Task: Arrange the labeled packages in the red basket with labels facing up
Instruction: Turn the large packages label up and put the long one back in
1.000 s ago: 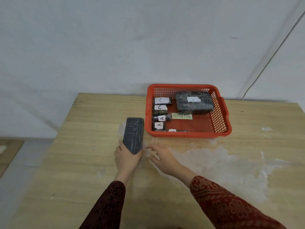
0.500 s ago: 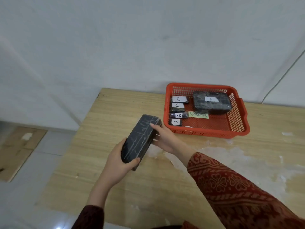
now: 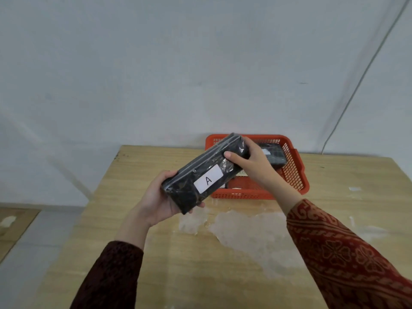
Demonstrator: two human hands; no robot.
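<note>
A long black wrapped package (image 3: 200, 175) with a white label reading "A" is held in the air, tilted, label toward me, in front of the red basket (image 3: 294, 172). My left hand (image 3: 160, 199) grips its lower left end from below. My right hand (image 3: 252, 161) holds its upper right end. Inside the basket another black package (image 3: 276, 155) with a white label lies at the back; the other packages there are mostly hidden behind the held one.
The basket stands at the far edge of a wooden table (image 3: 223, 275) against a pale wall. A white worn patch (image 3: 252, 235) marks the tabletop in front of the basket. A thin cable (image 3: 356, 90) runs down the wall at right. Floor lies at left.
The package was lifted off the table and turned over between both hands, so its "A" label now faces me. It moved up and right, in front of the basket.
</note>
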